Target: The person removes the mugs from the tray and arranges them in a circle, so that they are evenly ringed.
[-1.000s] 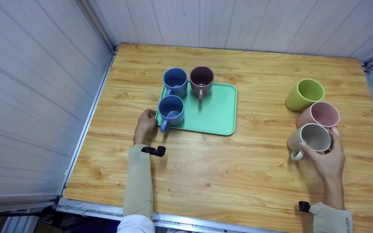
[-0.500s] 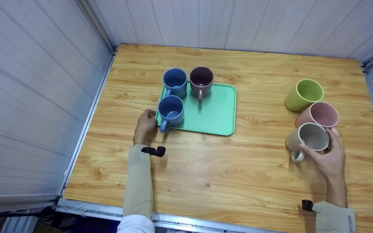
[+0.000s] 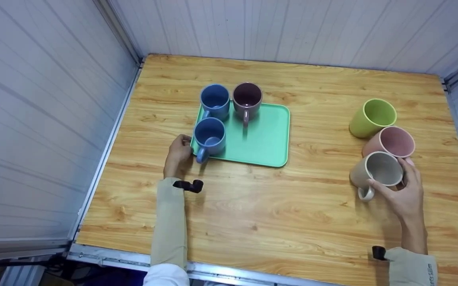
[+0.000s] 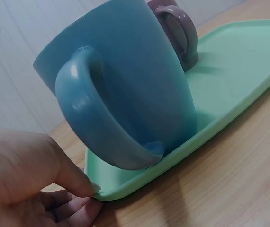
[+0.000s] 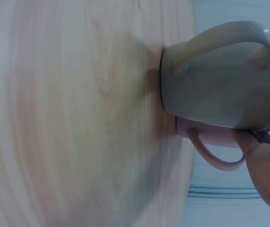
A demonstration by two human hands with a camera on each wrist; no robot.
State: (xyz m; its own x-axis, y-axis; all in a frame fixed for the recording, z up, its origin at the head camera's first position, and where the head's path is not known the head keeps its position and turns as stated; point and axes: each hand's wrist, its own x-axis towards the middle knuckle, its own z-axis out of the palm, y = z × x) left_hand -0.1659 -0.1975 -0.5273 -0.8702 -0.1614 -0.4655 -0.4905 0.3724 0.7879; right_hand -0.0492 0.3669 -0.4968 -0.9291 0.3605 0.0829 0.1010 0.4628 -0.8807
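My left hand (image 3: 180, 151) pinches the near left corner of a mint green tray (image 3: 261, 139); in the left wrist view the thumb (image 4: 73, 175) lies at the rim with fingers below it. A blue mug (image 3: 210, 137) stands right by that corner, its handle toward me. Behind it on the tray are another blue mug (image 3: 215, 99) and a maroon mug (image 3: 247, 99). Over at the right, my right hand (image 3: 406, 198) grips a grey-beige mug (image 3: 360, 174) near its rim, thumb on the near side. This mug stands upright close against a pink mug (image 3: 398, 141).
A yellow-green cup (image 3: 362, 125) stands behind the pink mug, close to it. The wooden table (image 3: 253, 218) is bounded by pale panel walls (image 3: 284, 31) at the back and sides. A metal rail (image 3: 229, 270) runs along its front edge.
My right forearm has shifted slightly to the right while the hand keeps its grip; the grey-beige mug's handle has turned a little. The left hand and tray stay as they were.
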